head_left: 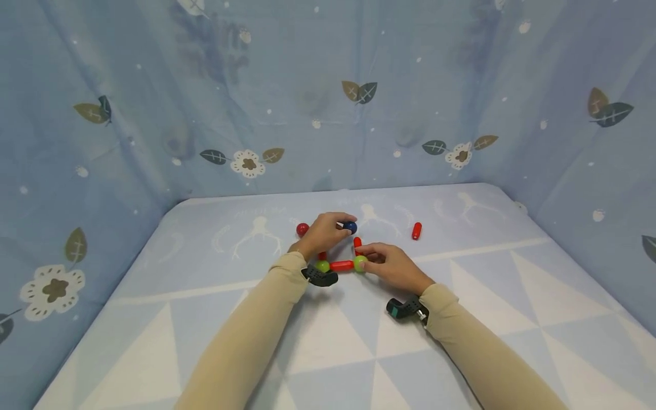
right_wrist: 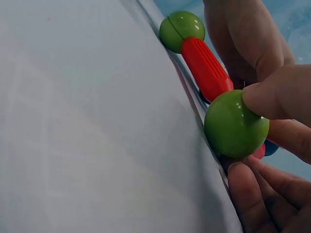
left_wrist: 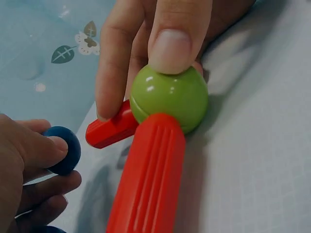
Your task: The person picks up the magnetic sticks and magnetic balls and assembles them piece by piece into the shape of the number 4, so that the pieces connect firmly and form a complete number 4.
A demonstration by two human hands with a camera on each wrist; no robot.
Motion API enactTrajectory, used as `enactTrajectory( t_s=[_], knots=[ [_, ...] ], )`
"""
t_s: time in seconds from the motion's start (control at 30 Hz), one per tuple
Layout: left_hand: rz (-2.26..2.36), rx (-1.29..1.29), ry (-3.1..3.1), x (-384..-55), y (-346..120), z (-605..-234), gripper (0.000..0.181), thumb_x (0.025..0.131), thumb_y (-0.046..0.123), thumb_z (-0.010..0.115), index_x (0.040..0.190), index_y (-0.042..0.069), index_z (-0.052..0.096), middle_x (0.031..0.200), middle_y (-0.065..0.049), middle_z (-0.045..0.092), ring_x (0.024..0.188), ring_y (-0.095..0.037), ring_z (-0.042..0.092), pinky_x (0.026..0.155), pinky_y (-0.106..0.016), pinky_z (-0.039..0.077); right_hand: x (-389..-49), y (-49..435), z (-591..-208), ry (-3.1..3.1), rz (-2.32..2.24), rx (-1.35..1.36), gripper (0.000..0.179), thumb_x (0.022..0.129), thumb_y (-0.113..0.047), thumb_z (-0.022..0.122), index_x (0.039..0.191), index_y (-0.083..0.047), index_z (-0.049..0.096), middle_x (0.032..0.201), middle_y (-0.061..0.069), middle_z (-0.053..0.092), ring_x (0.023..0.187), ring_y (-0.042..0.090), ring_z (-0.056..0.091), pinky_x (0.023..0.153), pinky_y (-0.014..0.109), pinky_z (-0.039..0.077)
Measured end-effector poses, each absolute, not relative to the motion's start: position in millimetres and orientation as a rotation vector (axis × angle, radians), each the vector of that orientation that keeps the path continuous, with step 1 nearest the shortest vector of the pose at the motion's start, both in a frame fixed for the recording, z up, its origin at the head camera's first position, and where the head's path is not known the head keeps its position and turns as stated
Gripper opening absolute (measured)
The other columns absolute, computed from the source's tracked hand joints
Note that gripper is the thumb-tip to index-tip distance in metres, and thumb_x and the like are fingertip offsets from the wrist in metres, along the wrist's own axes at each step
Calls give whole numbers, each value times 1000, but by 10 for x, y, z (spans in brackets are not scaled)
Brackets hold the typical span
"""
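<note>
My left hand [head_left: 323, 234] pinches a dark blue ball [head_left: 351, 227] between thumb and fingers, held near the free end of a short red rod [head_left: 357, 244]. My right hand [head_left: 396, 267] grips a lime green ball [head_left: 361, 263] at the near right corner, its thumb [right_wrist: 272, 99] on top. Into that ball run two rods: the short one and another red rod [head_left: 341, 266], which leads left to a second green ball [head_left: 322, 266]. A further red rod [head_left: 322, 255] rises from there, partly hidden by my left hand.
Beyond my left wrist lies a red ball [head_left: 302, 229]. A loose red rod [head_left: 417, 230] lies at the back right of the cloth-covered table [head_left: 328, 353]. Another blue piece [left_wrist: 43, 229] shows at the bottom edge of the left wrist view. Patterned blue curtain [head_left: 307, 85] borders the table behind.
</note>
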State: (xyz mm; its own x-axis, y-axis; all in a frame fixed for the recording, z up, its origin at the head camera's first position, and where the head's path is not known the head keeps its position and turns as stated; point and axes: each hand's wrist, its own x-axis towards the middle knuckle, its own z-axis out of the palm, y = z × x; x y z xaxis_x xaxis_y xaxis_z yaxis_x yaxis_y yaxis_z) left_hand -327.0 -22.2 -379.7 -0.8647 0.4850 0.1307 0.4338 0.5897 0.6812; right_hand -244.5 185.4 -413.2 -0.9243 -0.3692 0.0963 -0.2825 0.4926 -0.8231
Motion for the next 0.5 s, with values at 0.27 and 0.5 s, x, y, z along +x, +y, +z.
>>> enactTrajectory(
  t_s=[0.27, 0.5],
  knots=[
    [1074, 791, 2719, -3262, -185, -3787, 38, 99, 13, 64, 137, 10, 63, 132, -9, 64, 112, -23, 62, 98, -35, 49, -2425, 1864, -4128, 2639, -1414, -579, 45, 94, -35, 71, 134, -15, 65, 129, 3, 63, 108, 21, 64, 94, 43, 50],
    [1042, 772, 2708, -3263, -185, -3769, 39, 100, 12, 62, 139, 12, 61, 131, -8, 65, 109, -20, 61, 95, -35, 49, -2445, 1850, -4142, 2625, -1439, -589, 45, 95, -34, 70, 134, -14, 64, 129, 3, 64, 108, 21, 64, 92, 43, 50]
  ],
)
